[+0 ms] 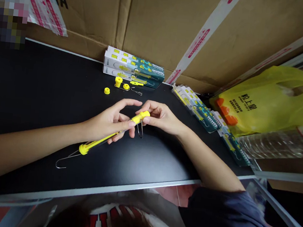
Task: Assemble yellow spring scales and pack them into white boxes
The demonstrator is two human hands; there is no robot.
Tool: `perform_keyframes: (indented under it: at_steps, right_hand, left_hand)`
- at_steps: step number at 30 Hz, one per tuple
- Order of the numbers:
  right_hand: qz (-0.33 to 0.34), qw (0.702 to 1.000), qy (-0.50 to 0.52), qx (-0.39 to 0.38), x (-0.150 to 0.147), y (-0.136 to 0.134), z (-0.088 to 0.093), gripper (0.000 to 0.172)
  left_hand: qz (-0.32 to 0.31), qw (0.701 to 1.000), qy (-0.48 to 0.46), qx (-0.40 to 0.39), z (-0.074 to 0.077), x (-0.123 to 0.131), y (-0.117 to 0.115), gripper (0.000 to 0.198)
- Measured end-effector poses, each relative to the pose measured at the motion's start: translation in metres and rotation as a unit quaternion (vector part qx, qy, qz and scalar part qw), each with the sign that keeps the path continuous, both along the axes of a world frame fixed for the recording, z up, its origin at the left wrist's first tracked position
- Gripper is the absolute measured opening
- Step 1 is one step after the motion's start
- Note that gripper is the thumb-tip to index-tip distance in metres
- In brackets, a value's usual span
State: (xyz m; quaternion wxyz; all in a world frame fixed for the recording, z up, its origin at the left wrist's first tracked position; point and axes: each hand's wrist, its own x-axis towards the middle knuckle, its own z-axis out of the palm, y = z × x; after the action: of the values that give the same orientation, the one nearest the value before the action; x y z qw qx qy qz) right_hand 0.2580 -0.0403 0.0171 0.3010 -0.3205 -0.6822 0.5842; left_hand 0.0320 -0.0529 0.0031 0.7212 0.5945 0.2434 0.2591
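A tubular spring scale [101, 143] with yellow fittings slants above the black table. My left hand [106, 119] is closed around the upper part of its tube, thumb along the top and index finger raised. At the top end, my right hand [164, 119] pinches the yellow cap [145, 115] between thumb and fingers. A bent wire loop [140, 131] hangs below that cap. From the lower yellow collar [83, 149] a metal hook [60, 167] sticks out to the left.
Behind my hands lie a yellow spool-shaped part [118, 81], a small yellow ring [107, 91] and a spring with a hook [137, 91]. Printed boxes [133, 68] stand against the cardboard [155, 27]. More boxes [195, 105] and a yellow bag [266, 100] are on the right.
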Motion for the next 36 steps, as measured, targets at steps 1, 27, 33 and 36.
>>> perform_keyframes:
  at_steps: [1, 27, 33, 36]
  right_hand:
    - [-0.005, 1.000, -0.001, 0.007, 0.000, 0.000, 0.001, 0.037]
    - [-0.106, 0.987, 0.115, -0.031, 0.001, 0.006, -0.001, 0.041]
    - [-0.137, 0.982, 0.127, -0.013, 0.003, 0.007, 0.003, 0.041]
    - [-0.159, 0.978, 0.135, -0.007, 0.006, 0.009, 0.003, 0.041]
  left_hand:
    - [0.005, 1.000, 0.001, -0.001, 0.000, 0.000, 0.001, 0.059]
    - [0.032, 0.997, -0.026, -0.064, -0.001, 0.000, 0.007, 0.038]
    - [-0.042, 0.997, -0.009, -0.059, -0.002, -0.001, 0.011, 0.043]
    - [-0.061, 0.997, 0.001, -0.052, -0.001, -0.001, 0.011, 0.046]
